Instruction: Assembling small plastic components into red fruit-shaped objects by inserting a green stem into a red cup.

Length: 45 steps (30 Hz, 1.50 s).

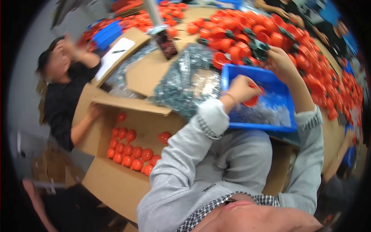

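Over the blue bin [262, 127], my left hand [240, 91] is closed on a glossy orange-red plastic cup-shaped piece [252, 101]. My right hand [281, 63] is raised beyond the bin's far right side, its fingers pinching a dark green plastic piece [259, 49]. Many small greyish, translucent pieces [266, 114] lie in the bin, too small to name. Just past it begins a large heap of orange-red hollow pieces [241, 33], some with dark green parts among them.
A clear bag of dark green pieces [179, 83] lies left of the bin. An open cardboard box [112, 185] at lower left holds rows of orange-red round pieces [137, 152]. A person in black [62, 96] sits beside it; other people sit around the table.
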{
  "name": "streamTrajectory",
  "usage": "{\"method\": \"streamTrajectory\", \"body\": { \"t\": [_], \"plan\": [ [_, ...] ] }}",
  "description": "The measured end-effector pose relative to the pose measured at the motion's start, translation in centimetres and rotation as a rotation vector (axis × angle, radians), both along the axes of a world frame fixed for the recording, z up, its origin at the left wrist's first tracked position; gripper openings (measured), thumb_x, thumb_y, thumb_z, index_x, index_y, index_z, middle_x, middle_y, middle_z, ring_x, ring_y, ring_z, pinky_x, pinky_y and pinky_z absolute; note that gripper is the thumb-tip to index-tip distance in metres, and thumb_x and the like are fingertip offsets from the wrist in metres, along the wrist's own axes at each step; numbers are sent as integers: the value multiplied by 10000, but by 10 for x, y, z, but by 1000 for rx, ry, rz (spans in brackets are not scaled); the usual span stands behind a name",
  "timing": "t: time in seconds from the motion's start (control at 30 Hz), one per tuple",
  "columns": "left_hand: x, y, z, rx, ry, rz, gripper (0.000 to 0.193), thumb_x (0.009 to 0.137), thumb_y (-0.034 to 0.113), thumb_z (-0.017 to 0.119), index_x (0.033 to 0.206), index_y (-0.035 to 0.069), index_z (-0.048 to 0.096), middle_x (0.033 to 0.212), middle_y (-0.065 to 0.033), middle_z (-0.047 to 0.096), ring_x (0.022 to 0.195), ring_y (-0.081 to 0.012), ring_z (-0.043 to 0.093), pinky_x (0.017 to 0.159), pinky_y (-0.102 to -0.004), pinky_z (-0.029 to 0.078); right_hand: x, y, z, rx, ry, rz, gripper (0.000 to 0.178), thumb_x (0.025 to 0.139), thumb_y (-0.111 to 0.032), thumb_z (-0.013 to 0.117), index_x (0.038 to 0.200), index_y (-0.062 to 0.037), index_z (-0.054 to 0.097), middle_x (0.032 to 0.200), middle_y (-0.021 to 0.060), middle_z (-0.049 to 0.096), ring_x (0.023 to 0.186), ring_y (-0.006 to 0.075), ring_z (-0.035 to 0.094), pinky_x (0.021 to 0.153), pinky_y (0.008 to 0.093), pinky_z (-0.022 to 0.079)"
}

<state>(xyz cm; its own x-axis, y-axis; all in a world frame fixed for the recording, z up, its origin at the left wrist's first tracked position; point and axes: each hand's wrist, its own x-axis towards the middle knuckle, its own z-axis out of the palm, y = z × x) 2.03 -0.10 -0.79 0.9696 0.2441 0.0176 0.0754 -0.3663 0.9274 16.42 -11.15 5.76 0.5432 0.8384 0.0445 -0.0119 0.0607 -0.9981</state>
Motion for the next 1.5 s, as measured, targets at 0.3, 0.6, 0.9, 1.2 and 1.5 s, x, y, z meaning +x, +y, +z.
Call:
{"method": "streamTrajectory", "body": {
  "t": [0.3, 0.6, 0.9, 1.2, 1.5],
  "plan": [
    [4, 9, -16, -389, -109, 64, 254, 758, 172, 688, 901, -34, 647, 842, -83, 655, 748, -123, 607, 682, -239, 486, 13, -27, -33, 40, 297, -168, 364, 865, -18, 442, 1222, -74, 480, 962, 65, 614, 739, 146, 618, 592, 252, 520],
    [4, 13, -12, -625, -146, 199, 239, 868, 158, 523, 985, -24, 625, 872, -66, 648, 777, -121, 605, 711, -235, 471, 2, -31, -39, -2, 270, 110, 403, 862, -81, 544, 1248, -15, 449, 1159, 129, 538, 1000, 222, 595, 874, 334, 504],
    [6, 2, -12, -386, -77, -38, 408, 881, 232, 588, 1203, 1, 493, 878, -33, 588, 745, -48, 517, 622, -188, 418, -1, -28, -50, -58, 172, 193, 339, 849, -158, 588, 1150, -18, 519, 1063, 90, 589, 967, 165, 592, 877, 319, 477],
    [3, 12, -11, -357, -69, 41, 283, 884, 144, 514, 1112, -6, 590, 903, -25, 626, 799, -75, 571, 701, -200, 439, -11, -26, -49, -28, -58, 148, 386, 878, -274, 596, 1194, -60, 534, 1068, 29, 590, 974, 110, 551, 832, 284, 458],
    [9, 10, -12, -506, -223, 341, 293, 883, 159, 518, 1099, -26, 590, 996, -83, 634, 864, -134, 610, 773, -249, 475, 14, -46, -52, -511, -914, 11, 341, 763, -191, 667, 1034, 3, 595, 928, 144, 633, 855, 236, 617, 760, 330, 483]
  ]
}}
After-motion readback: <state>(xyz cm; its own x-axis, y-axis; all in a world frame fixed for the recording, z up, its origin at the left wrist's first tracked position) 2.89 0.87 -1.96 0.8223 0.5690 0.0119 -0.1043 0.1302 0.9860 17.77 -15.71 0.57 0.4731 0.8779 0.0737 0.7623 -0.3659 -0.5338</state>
